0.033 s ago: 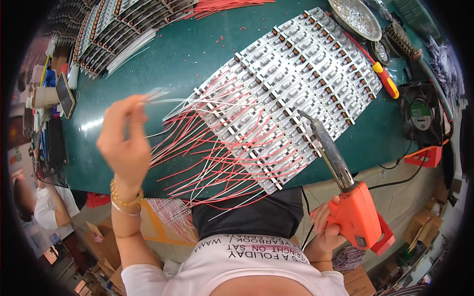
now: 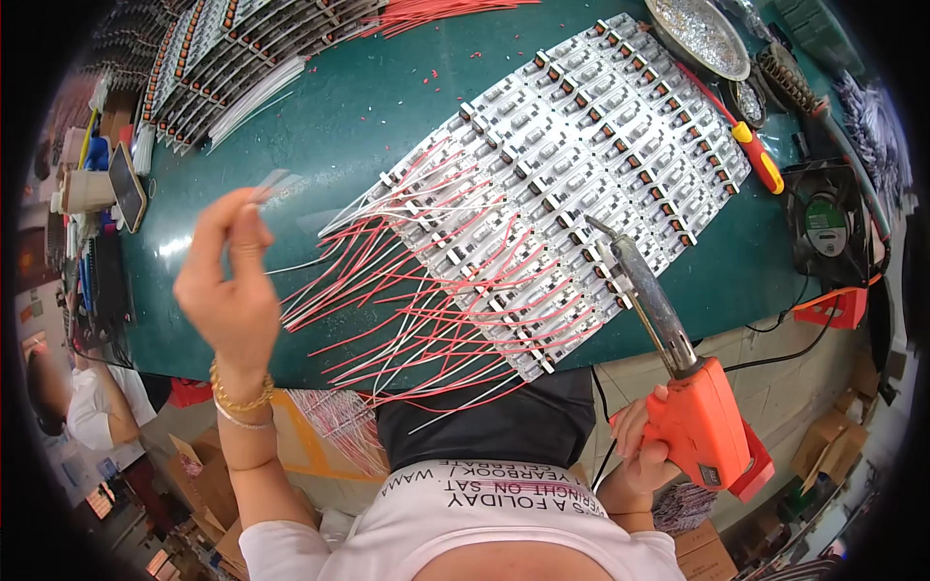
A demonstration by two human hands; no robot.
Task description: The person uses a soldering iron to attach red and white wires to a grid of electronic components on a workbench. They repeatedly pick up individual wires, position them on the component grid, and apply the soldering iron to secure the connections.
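Dark green covering spreads over the workbench (image 2: 368,107), which bends with the lens from upper left to the right edge. Brown cardboard boxes (image 2: 833,436) stand on the floor at the lower right, and more cartons (image 2: 208,513) sit at the lower left beside a seated person's white sleeve (image 2: 92,407). Across the middle of the bench lies a slanted sheet of white circuit strips (image 2: 581,165), laid side by side in rows, with red and white wire leads (image 2: 417,290) fanning from their near ends toward the person. The left hand (image 2: 228,290) is raised above the bench's near left part, wrist bent, gold bangles (image 2: 240,399) around it, thumb and forefinger pinched on a few thin white wires (image 2: 271,182) held clear of the surface. The right hand (image 2: 644,450) is low at the bench's near edge, fingers wrapped around the grip of an orange soldering gun (image 2: 707,421) whose grey metal barrel points up toward the near rows of strips, its tip just above them. More strip bundles (image 2: 242,48) are stacked at the far left. A red-and-yellow screwdriver (image 2: 751,150), a round metal dish (image 2: 697,34) and a small black fan (image 2: 828,228) lie along the right side, and a phone (image 2: 126,184) stands at the far left edge.
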